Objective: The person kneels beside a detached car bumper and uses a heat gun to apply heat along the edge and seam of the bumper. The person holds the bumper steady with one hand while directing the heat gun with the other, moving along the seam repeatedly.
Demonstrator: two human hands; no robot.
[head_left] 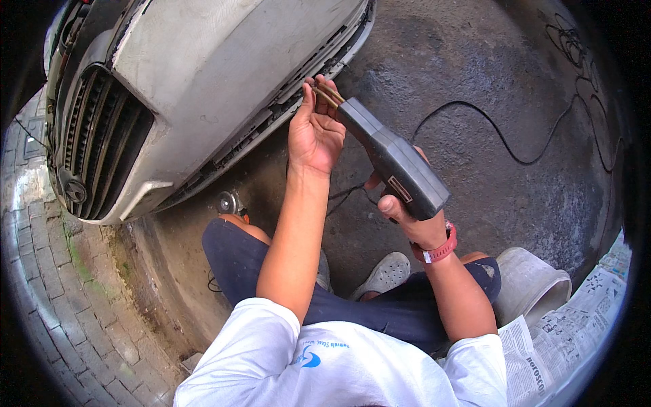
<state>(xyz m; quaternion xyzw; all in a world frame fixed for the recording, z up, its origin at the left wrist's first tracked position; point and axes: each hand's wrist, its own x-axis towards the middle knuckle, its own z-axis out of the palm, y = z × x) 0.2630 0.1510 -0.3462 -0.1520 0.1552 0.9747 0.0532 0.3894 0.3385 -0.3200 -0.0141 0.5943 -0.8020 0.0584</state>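
Observation:
A black soldering gun [390, 152] with two brass-coloured prongs [327, 95] slants across the middle of the view, its tip toward the upper left. My right hand [413, 220] grips it from below at its rear end; part of the grip is hidden behind the body. My left hand [316, 139] is raised palm up, thumb and fingers closed around the ends of the prongs. What the tip touches is hidden by those fingers. Just behind them runs the lower edge of a worn, pale car bumper [224, 74].
A dark grille [105, 146] sits in the bumper at left. A disc tool, perhaps an angle grinder [229, 202], lies by my left knee. Black cord [495, 119] trails over the concrete [468, 74]. A whitish bucket [532, 278] and newspaper [576, 332] are at lower right; paving [81, 319] lies left.

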